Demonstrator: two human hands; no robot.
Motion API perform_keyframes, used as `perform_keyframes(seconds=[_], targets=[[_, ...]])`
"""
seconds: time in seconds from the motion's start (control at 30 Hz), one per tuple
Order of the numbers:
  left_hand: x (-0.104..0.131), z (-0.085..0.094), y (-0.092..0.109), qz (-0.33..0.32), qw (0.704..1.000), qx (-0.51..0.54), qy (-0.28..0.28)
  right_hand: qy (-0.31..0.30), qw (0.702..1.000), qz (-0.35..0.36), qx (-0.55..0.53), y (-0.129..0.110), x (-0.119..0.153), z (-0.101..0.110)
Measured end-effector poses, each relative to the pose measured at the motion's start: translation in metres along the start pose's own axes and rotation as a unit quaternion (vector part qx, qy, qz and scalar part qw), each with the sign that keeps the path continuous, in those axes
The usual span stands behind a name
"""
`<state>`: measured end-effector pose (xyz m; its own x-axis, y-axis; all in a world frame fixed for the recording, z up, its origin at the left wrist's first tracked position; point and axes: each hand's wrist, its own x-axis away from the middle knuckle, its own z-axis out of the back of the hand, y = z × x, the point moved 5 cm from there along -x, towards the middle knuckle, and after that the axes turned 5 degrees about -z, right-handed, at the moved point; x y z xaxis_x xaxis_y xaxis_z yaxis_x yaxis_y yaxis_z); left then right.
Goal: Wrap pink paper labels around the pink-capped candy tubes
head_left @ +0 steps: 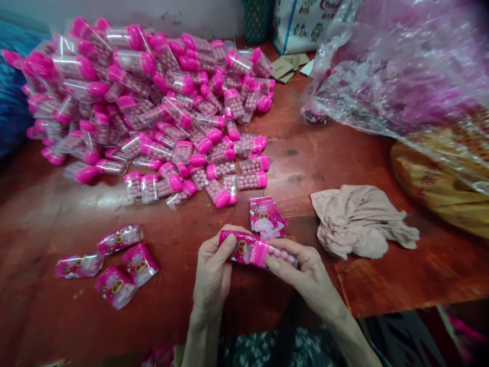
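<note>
My left hand point(214, 265) pinches a printed pink sleeve point(240, 247) between thumb and fingers. In my right hand point(301, 265) is a clear candy container point(283, 255) full of small pink balls. Its capped end meets the sleeve's open end and seems partly inside it; exactly how far I cannot tell. Just beyond my hands lies a small stack of flat printed sleeves point(263, 214). Off to the left, several sleeved containers point(119, 239) rest on the table. A big heap of unsleeved containers with bright pink caps point(168, 107) covers the far left.
The red-brown table point(298, 168) has a crumpled beige cloth point(355, 219) on the right. Behind it sit a clear plastic bag point(382, 76) and a round yellow-covered tray point(431, 178). Cardboard pieces point(284, 67) and a white printed bag point(301, 25) are at the back.
</note>
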<state>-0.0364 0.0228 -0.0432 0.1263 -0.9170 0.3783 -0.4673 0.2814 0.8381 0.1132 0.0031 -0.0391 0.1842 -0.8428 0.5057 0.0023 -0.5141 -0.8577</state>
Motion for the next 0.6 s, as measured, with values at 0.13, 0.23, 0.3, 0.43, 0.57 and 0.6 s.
perform_keyframes(seconds=[0.13,0.23,0.3,0.43,0.57,0.6], targets=[[0.0,-0.002,0.002,-0.007,1.0,-0.002,-0.026,-0.014,1.0,0.007,0.015,-0.001,-0.002,0.001],[0.001,-0.003,0.002,-0.009,0.999,-0.015,-0.03,-0.029,1.0,0.009,0.005,-0.001,-0.003,0.0],[0.002,-0.003,0.003,-0.023,0.999,-0.033,-0.027,-0.025,1.0,0.011,0.003,0.0,-0.004,-0.001],[0.0,-0.003,0.006,-0.075,0.994,-0.08,0.01,-0.012,1.0,0.02,0.014,-0.001,-0.005,-0.006],[-0.001,-0.001,0.01,-0.126,0.983,-0.103,0.081,-0.018,0.999,0.025,0.021,-0.004,-0.002,-0.013],[-0.001,-0.001,0.011,-0.133,0.982,-0.095,0.095,-0.018,0.999,0.025,0.02,-0.005,-0.001,-0.015]])
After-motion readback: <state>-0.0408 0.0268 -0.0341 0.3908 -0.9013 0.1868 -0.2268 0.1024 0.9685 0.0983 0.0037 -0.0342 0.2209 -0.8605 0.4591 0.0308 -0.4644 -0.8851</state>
